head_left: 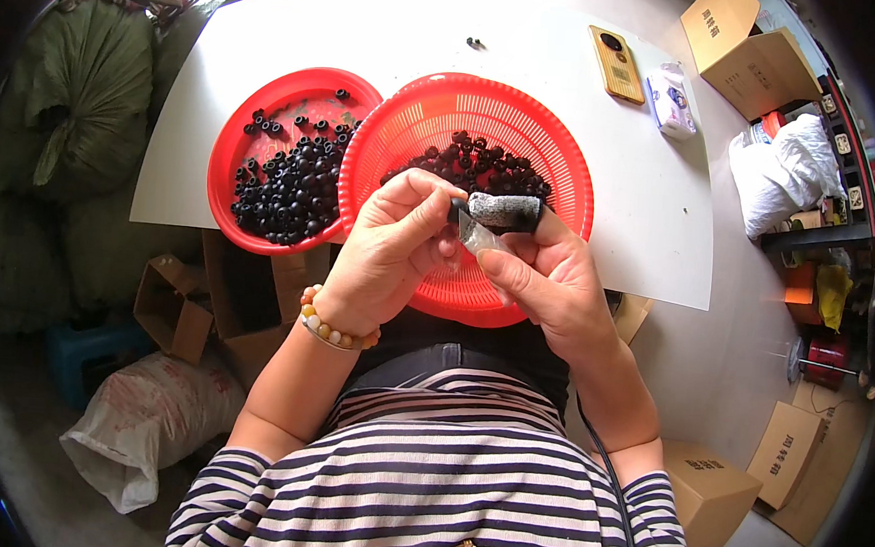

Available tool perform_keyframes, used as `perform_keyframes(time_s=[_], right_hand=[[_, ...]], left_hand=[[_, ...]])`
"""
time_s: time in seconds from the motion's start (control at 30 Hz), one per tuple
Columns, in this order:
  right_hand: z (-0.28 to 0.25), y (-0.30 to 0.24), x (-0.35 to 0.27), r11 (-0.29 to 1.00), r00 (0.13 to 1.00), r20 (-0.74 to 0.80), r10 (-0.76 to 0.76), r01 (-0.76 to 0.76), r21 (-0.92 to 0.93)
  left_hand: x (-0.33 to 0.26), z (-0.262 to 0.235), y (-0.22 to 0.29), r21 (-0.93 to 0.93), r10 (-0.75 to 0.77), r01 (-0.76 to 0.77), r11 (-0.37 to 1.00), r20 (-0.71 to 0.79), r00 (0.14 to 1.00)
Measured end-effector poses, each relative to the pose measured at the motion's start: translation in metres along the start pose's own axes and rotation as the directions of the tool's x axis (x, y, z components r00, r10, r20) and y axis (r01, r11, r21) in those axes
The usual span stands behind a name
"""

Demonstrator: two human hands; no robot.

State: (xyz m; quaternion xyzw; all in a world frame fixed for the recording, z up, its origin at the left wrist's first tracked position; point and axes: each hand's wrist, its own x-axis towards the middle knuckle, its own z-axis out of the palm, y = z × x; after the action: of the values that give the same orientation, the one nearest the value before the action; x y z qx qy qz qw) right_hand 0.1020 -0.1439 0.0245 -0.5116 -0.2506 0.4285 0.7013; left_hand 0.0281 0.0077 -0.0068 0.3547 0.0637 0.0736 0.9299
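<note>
- Black ring-shaped parts (287, 189) lie heaped in a smooth red bowl (233, 141) at the bench's (643, 186) left.
- Left hand (384, 245) pinches one small black piece (457, 207) between fingertips.
- Right hand (547, 280), forefinger in a grey knit cot (506, 211), grips a small blade (477, 236) against it.
- Red slotted basket (565, 161) beneath likely catches finished pieces.

Both hands, left hand (389, 250) and right hand (548, 275), pinch a small black ring (459, 206) over the red basket (565, 161).
</note>
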Motion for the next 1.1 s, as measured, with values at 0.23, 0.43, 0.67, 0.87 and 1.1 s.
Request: perform_keyframes(time_s=[0.23,0.43,0.67,0.87,1.1], right_hand=[[0.006,0.003,0.001,0.997,0.997,-0.033,-0.070,0.071,0.039],[0.012,0.003,0.001,0.995,0.995,-0.072,-0.076,0.080,0.054],[0.014,0.012,-0.001,0.989,0.983,-0.162,-0.092,0.109,0.103],[0.012,0.001,0.003,0.989,0.994,-0.087,-0.066,0.076,0.129],[0.007,0.004,0.004,0.998,0.998,-0.025,-0.059,0.060,0.021]], left_hand=[[0.001,0.002,-0.001,0.034,0.026,-0.025,0.999,-0.049,0.998],[0.001,0.004,-0.001,0.031,0.037,-0.036,0.999,-0.042,0.998],[0.002,0.008,-0.005,-0.032,0.066,-0.066,0.997,-0.009,0.998],[0.004,0.007,-0.005,-0.161,-0.009,0.007,0.987,-0.015,1.000],[0.003,0.008,-0.004,-0.186,-0.013,0.007,0.983,-0.027,1.000]])
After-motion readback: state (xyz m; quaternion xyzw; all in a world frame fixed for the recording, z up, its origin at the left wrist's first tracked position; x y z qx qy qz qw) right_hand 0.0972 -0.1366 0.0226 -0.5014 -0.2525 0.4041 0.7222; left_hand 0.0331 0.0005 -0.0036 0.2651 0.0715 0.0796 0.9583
